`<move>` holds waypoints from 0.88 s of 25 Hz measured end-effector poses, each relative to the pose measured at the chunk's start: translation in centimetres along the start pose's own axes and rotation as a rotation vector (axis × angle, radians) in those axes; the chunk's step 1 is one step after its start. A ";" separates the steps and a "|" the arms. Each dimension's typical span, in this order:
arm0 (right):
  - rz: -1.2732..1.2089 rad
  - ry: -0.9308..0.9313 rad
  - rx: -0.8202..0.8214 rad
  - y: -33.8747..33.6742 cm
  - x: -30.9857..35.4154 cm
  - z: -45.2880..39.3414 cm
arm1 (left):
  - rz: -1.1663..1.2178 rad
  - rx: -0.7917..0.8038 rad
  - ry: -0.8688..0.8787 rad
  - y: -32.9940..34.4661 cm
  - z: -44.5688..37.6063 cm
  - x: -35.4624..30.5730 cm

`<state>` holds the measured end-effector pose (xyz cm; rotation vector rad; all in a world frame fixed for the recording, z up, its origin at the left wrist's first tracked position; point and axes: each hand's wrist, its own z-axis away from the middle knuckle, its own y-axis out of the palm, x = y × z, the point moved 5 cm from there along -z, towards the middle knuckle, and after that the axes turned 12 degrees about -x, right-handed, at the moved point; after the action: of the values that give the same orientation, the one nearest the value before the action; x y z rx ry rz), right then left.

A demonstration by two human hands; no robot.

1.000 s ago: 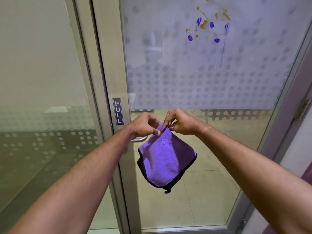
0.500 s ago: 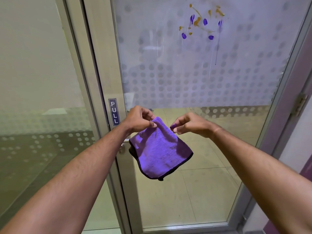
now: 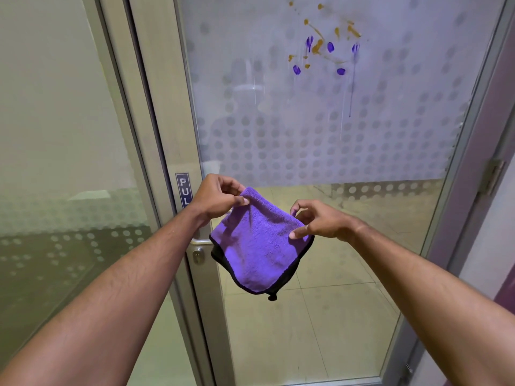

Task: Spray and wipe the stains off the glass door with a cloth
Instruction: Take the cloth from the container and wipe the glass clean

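A purple cloth (image 3: 257,249) with a black hem hangs folded in front of the glass door (image 3: 306,140). My left hand (image 3: 217,196) pinches its top left corner between thumb and fingers. At the cloth's right corner my right hand (image 3: 315,222) pinches the edge with its thumb on the front of the fabric. High on the frosted, dotted pane sit purple and orange stains (image 3: 324,47), with thin wet runs trailing down from them. No spray bottle is in view.
The door's metal frame (image 3: 164,129) carries a blue PULL sign (image 3: 183,189), a lever handle (image 3: 200,241) and a keyhole (image 3: 198,255) just left of the cloth. A fixed glass panel (image 3: 55,162) stands to the left. A hinge (image 3: 493,174) and purple wall are on the right.
My hands, close together at the cloth's top a second ago, have drawn apart. The right hand slid down to the cloth's right corner, spreading the fold wider. My view tilted down slightly.
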<state>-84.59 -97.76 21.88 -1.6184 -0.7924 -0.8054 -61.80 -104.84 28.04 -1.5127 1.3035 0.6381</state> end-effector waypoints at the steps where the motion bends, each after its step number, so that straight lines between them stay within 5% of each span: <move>1: -0.011 -0.013 0.012 -0.1 0.2 0.0 | 0.010 -0.011 0.001 -0.1 -0.1 -0.2; 8: 0.031 -0.012 0.009 -1.8 0.7 0.1 | 0.012 -0.044 0.020 -0.2 -0.7 -1.4; 22: 0.312 -0.252 -0.467 -15.6 6.8 -1.0 | 0.002 -0.224 0.222 3.2 -3.2 -9.8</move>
<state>-93.98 -95.57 35.95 -2.2282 -0.5218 -0.5921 -68.21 -103.50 36.59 -1.8061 1.4376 0.6490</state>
